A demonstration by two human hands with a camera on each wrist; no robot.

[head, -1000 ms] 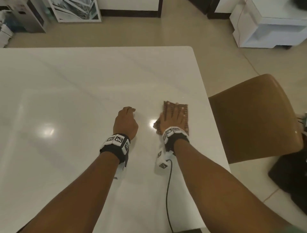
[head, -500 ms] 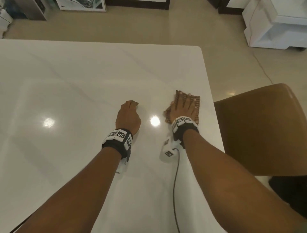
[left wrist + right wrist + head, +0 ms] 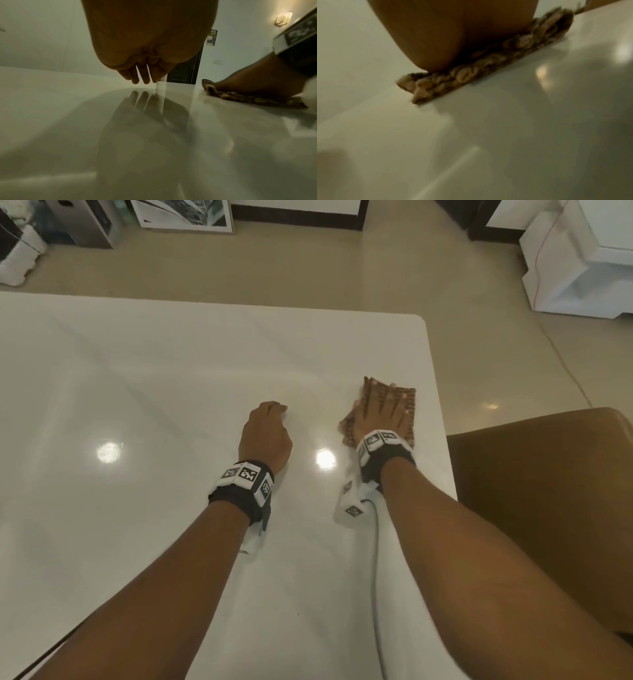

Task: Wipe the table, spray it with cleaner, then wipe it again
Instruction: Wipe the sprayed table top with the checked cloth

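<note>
Head view: cloth [image 3: 409, 419] flat under right hand [image 3: 380, 414]; left hand [image 3: 265, 436] apart.

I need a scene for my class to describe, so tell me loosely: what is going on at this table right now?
A person is wiping a glossy white table. Their right hand lies flat with fingers spread on a brown textured cloth, pressing it to the tabletop near the right edge. The left hand holds nothing; its loosely curled fingers hang just above the surface. A tan chair stands beside the table's right side. No spray bottle is in view.
</note>
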